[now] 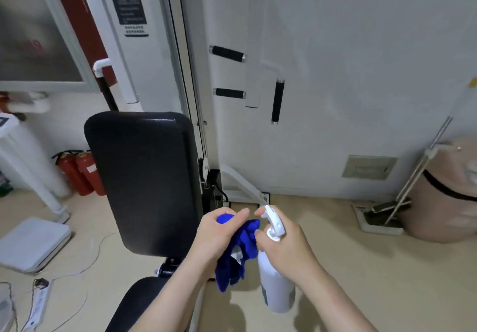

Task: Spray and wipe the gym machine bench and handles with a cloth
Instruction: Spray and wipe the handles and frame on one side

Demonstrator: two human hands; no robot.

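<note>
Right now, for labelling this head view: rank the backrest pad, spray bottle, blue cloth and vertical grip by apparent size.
1. backrest pad
2. spray bottle and blue cloth, about alike
3. vertical grip, though it is farther away

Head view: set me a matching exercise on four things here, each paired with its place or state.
Things:
1. blue cloth
2. spray bottle
3. fire extinguishers
4. bench backrest

Places or states:
A. gripped near its top by the right hand
B. red, standing at the far left
C. bunched in the left hand
D. black, padded, touched by neither hand

Pairs: 1-C, 2-A, 3-B, 4-D
</note>
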